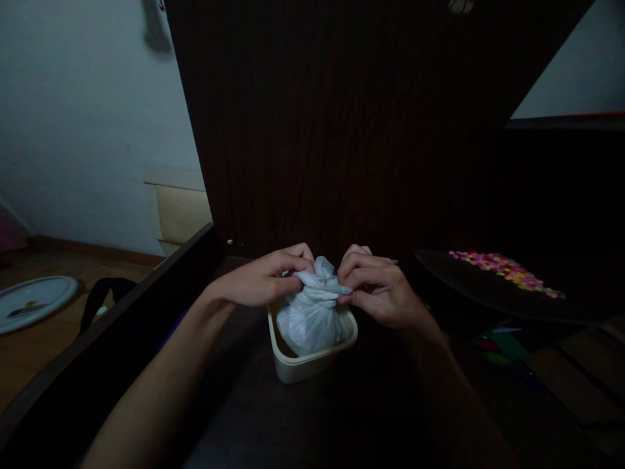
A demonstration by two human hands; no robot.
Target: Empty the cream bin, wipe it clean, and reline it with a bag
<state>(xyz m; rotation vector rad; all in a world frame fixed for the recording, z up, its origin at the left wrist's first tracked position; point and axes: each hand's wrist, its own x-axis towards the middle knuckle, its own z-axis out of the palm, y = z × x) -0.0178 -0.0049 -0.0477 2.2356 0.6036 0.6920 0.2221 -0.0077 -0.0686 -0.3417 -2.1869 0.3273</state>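
A white plastic bag point(310, 324), bulging below and twisted at the neck, sits inside a cream-coloured container point(305, 370) with rounded corners. My left hand point(266, 277) pinches the bag's gathered top from the left side. On the other side, my right hand point(378, 283) grips an end of the twisted plastic between thumb and fingers. The bag's neck looks knotted or crossed over between the two hands. Its contents are hidden by the plastic. The container rests on a dark surface point(293, 423).
A dark wooden panel point(332, 130) rises right behind the hands. A dark raised edge point(122, 312) runs along the left. Colourful small pieces point(505, 270) lie on a dark board at right. A white oval lid-like object point(36, 299) lies on the floor at far left.
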